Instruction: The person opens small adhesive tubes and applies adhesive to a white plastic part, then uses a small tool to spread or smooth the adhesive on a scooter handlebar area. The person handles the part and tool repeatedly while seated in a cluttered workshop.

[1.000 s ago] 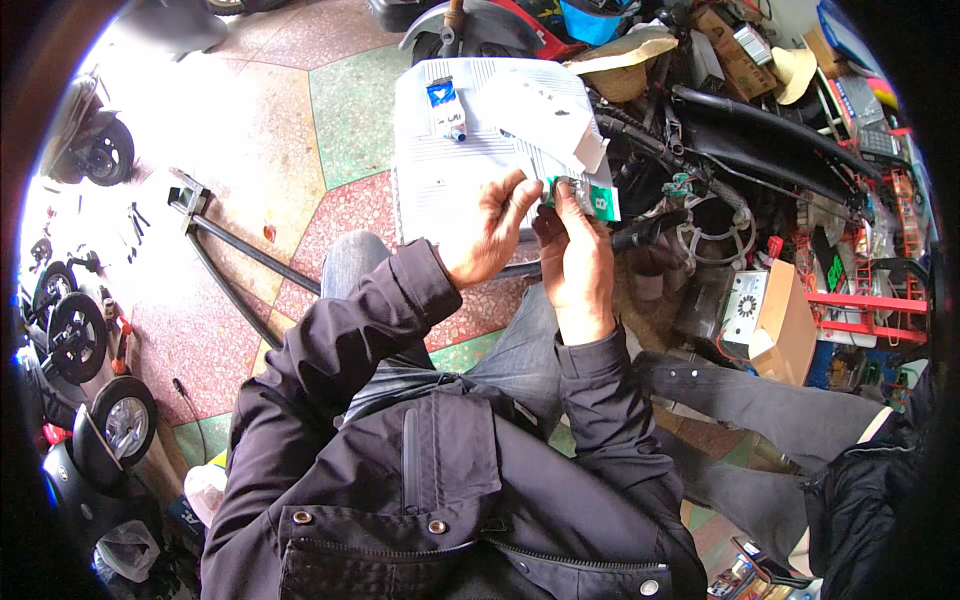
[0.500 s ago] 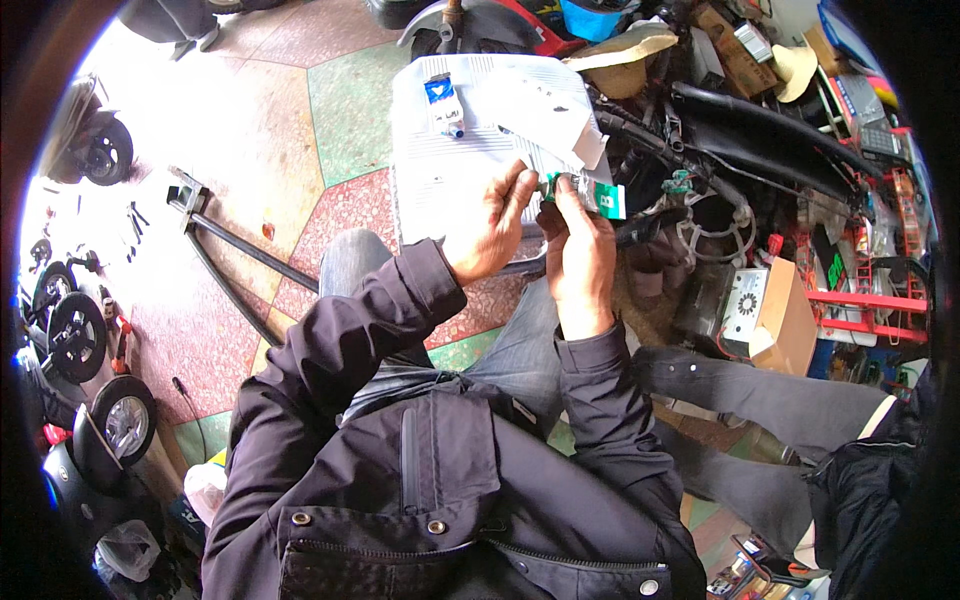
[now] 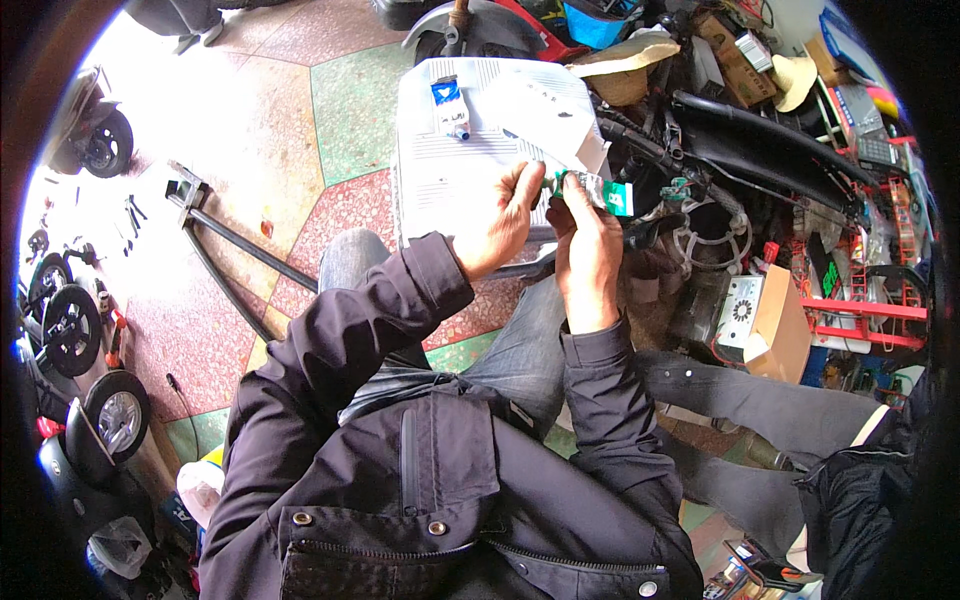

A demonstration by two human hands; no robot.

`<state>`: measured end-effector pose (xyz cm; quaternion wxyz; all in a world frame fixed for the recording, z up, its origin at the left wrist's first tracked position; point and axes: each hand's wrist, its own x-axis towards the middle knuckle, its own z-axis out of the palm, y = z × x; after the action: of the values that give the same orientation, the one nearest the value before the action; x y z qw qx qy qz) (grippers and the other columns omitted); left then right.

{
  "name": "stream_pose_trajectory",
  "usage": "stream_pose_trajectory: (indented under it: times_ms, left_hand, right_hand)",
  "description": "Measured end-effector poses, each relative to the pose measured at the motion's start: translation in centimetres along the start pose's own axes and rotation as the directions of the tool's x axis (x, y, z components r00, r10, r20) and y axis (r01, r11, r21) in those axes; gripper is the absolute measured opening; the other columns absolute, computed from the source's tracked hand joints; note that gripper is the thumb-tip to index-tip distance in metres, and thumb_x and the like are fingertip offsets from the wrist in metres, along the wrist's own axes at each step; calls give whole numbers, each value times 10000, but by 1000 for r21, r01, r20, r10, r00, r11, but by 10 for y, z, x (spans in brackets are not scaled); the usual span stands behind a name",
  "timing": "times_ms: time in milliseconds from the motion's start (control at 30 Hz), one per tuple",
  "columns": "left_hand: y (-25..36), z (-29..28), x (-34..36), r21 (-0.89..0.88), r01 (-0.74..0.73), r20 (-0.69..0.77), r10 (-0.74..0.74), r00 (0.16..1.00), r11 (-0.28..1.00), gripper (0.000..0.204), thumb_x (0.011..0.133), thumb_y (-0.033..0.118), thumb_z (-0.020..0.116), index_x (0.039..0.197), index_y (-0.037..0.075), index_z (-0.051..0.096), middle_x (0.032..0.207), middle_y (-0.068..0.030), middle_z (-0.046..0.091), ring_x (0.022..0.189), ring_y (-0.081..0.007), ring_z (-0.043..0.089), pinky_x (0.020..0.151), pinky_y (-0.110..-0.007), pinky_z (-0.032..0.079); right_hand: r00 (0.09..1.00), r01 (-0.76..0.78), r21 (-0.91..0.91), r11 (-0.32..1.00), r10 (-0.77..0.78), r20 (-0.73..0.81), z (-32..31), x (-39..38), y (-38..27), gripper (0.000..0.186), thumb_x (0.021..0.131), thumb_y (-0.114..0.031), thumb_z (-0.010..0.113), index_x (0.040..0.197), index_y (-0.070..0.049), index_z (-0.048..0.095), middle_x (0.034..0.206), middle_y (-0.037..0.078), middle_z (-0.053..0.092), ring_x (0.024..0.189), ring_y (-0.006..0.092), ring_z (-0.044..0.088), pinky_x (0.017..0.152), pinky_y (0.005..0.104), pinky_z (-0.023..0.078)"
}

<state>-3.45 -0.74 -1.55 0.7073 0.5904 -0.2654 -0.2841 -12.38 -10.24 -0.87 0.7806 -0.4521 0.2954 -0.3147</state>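
Observation:
My right hand [image 3: 588,240] is closed on a green-and-white tube [image 3: 610,195], thumb on top and the tube pointing sideways. My left hand [image 3: 497,220] is pinched at that tube's left end; what exactly its fingertips hold there is partly hidden. Both hands are over the near right part of a pale, ribbed board [image 3: 435,190]. A second tube, white and blue [image 3: 449,105], lies on the board, beside a white sheet of card or paper [image 3: 535,115] at its back right.
Black frame parts and a long mudguard [image 3: 760,150], a cardboard box [image 3: 780,325] and red racks [image 3: 860,310] crowd the right. Another person's legs [image 3: 740,395] reach in at lower right, another's [image 3: 195,25] at top left. Metal tubing [image 3: 240,245] and small wheels [image 3: 70,320] lie left.
Both my hands have shifted slightly up and to the right with the green tube. The person's legs at the top left have moved and now show more distinctly.

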Motion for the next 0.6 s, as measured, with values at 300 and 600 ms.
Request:
stream_pose_trajectory:
  times_ms: [300,600]
  left_hand:
    - [-12,2,3,76,-163,-31,166,986,984,295,1114,247,523,1115,-35,609,861,-148,634,785,-180,604,729,-367,513]
    - [-33,-10,30,496,-431,-59,524,850,754,208,1081,216,572,994,28,590,793,-113,595,662,-253,579,595,-387,477]
  right_hand:
    - [999,6,-39,999,-4,37,0,3,-7,169,1001,-172,726,1119,-51,739,1019,23,731,858,115,663,786,273,530]
    - [993,80,-151,985,-93,-77,2,52,-23,182,957,-184,776,1063,-38,760,905,28,742,754,128,695,706,252,553]
